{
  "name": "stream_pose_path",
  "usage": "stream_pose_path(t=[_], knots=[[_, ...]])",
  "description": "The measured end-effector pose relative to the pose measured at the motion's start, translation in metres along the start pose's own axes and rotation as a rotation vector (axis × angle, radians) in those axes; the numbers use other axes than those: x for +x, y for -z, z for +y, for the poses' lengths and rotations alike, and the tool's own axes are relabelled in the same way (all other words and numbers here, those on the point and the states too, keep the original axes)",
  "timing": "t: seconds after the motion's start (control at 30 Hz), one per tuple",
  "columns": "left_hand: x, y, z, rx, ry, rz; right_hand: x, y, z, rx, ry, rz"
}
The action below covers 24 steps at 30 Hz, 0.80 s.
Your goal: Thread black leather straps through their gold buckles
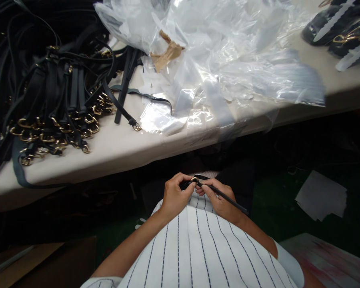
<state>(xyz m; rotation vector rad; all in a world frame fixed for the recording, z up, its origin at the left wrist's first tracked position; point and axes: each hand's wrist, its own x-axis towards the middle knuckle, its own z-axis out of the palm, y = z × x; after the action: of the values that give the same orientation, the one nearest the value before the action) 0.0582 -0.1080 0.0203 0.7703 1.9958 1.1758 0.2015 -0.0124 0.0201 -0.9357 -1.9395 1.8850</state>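
Over my lap, both hands are closed on a narrow black strap (225, 196) with a gold buckle (194, 181). My left hand (176, 193) pinches the strap at the buckle, thumb and fingers pressed together. Just beside it, my right hand (218, 197) grips the strap where it meets the buckle. From there the loose end slants down to the right across the right hand. Fingers partly hide how the strap runs through the buckle.
A pale-covered table (132, 146) stands ahead. At its left lies a large heap of black straps (51, 92) with gold buckles. Clear plastic bags (228, 60) and a torn brown paper scrap (167, 52) lie mid-table. Bagged black items (348, 28) sit far right. Paper (321, 195) lies on the floor.
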Motion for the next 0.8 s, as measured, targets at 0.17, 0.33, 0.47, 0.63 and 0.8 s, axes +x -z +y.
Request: stream_pose_path(t=[0.17,0.33,0.47,0.63,0.8], knots=[[-0.008,-0.010,0.002,0.052,-0.115,0.100,-0.001,-0.003,0.001,-0.234,0.296,0.030],[-0.008,-0.013,0.000,-0.070,-0.070,0.127,0.002,-0.005,-0.001,-0.244,0.364,0.028],[-0.007,-0.010,0.003,-0.307,0.148,0.045,0.001,-0.006,0.003,-0.262,0.429,0.021],[-0.003,-0.007,0.008,-0.412,0.176,-0.056,0.001,-0.009,0.009,-0.541,0.412,0.037],[0.009,-0.010,-0.006,-0.564,0.297,-0.103,0.002,-0.011,0.008,-0.673,0.430,-0.039]])
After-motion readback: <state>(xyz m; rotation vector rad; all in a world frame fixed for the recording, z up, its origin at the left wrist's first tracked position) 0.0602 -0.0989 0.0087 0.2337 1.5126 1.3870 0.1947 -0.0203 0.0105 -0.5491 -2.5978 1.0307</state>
